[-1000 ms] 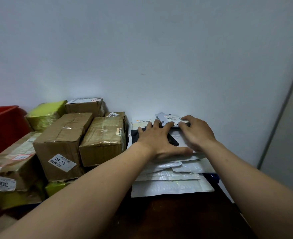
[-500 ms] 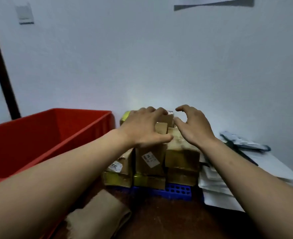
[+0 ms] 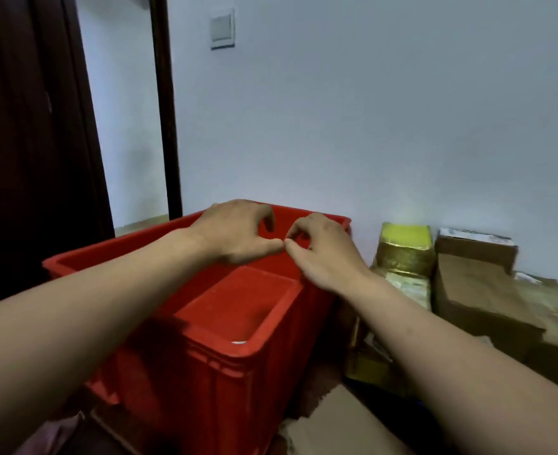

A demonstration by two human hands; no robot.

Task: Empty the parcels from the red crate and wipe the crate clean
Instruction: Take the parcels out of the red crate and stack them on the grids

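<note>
The red crate [image 3: 211, 366] stands in front of me, and most of its inside is hidden by my arms. A small white thing [image 3: 239, 342] shows low inside its near corner. Both hands hover over the crate's far half, thumbs almost touching. My left hand [image 3: 238, 233] has loosely curled fingers and holds nothing. My right hand [image 3: 323, 252] is likewise loosely curled and empty. The parcels lie to the right of the crate: a yellow-topped package [image 3: 405, 247] and brown cardboard boxes [image 3: 481, 290].
A dark door and its frame [image 3: 34, 142] stand at the left, with a wall switch [image 3: 222, 27] above. A flat piece of cardboard [image 3: 346, 425] lies on the floor in front of the parcels. The white wall is close behind the crate.
My view has swung left from the stacked mailers and boxes to the crate. Both hands left the parcel pile and now hang empty over the crate.
</note>
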